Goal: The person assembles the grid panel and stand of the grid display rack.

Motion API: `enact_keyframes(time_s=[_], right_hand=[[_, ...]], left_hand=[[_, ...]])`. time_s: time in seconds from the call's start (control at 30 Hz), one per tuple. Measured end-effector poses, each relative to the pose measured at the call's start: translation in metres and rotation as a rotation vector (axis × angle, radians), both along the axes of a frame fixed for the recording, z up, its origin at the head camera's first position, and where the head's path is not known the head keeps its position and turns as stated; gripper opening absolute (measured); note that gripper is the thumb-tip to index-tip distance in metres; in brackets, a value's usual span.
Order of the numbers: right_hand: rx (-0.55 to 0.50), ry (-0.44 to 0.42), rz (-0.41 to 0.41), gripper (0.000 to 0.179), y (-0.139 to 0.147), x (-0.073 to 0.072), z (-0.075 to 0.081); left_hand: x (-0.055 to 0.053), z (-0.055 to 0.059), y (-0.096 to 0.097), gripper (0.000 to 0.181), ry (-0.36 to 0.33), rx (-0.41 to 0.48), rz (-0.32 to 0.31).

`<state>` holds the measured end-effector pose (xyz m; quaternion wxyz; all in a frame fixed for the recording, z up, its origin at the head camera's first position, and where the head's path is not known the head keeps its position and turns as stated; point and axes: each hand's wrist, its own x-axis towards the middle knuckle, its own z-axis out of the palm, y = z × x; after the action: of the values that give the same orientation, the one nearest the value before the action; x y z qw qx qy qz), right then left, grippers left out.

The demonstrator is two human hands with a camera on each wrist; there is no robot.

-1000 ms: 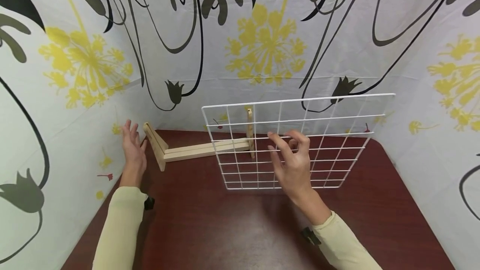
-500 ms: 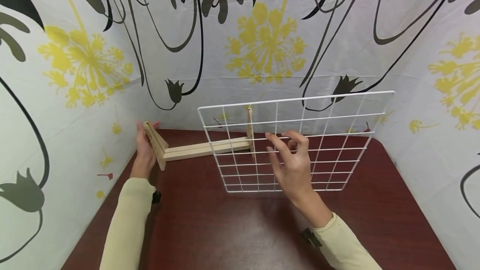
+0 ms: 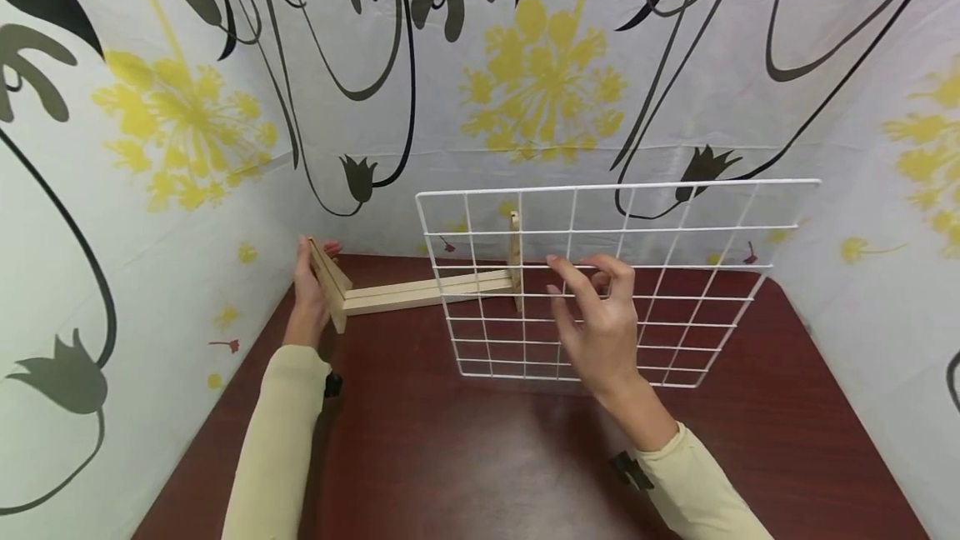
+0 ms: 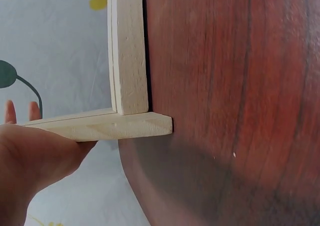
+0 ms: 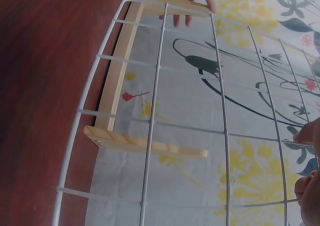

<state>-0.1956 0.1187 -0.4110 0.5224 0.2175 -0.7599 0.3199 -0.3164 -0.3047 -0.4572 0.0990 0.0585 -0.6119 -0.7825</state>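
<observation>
Right now, the white wire rack is up on its edge in front of the person, a bit to the right, with its long side going left to right. It leans, and I can't tell if its bottom touches the table. The right hand is the near one; its bent fingers hold the rack by the wires near the middle, but I can't tell just which wire they pinch.

Behind the rack is a wooden stand: one long bar with a piece of wood at each end. The bar goes left to right too, but on a little slant, so the rack's left part is in front of the stand's right end. From the right hand, most of the stand is away to the left. The left hand grips its left end piece.

Under it all is a shiny red-brown table. Past that hangs a flowery sheet.
</observation>
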Motion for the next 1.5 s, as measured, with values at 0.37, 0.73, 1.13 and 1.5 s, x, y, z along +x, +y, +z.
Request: enact_keyframes(time_s=[0.37, 0.73, 1.13, 1.5], right_hand=[[-0.004, -0.003, -0.036, 0.043, 0.005, -0.001, 0.005], [-0.015, -0.026, -0.046, 0.048, 0.008, -0.003, 0.005], [-0.013, -0.03, -0.04, 0.051, 0.012, -0.002, 0.003], [-0.021, -0.031, -0.047, 0.057, 0.016, -0.002, 0.005]], left_hand=[[-0.009, 0.008, 0.026, 0.07, -0.05, -0.096, -0.048], [-0.034, -0.005, 0.054, 0.079, -0.09, -0.203, -0.102], [-0.044, -0.016, 0.1, 0.089, -0.076, -0.297, -0.16], [-0.053, -0.022, 0.16, 0.088, -0.047, -0.259, -0.173]])
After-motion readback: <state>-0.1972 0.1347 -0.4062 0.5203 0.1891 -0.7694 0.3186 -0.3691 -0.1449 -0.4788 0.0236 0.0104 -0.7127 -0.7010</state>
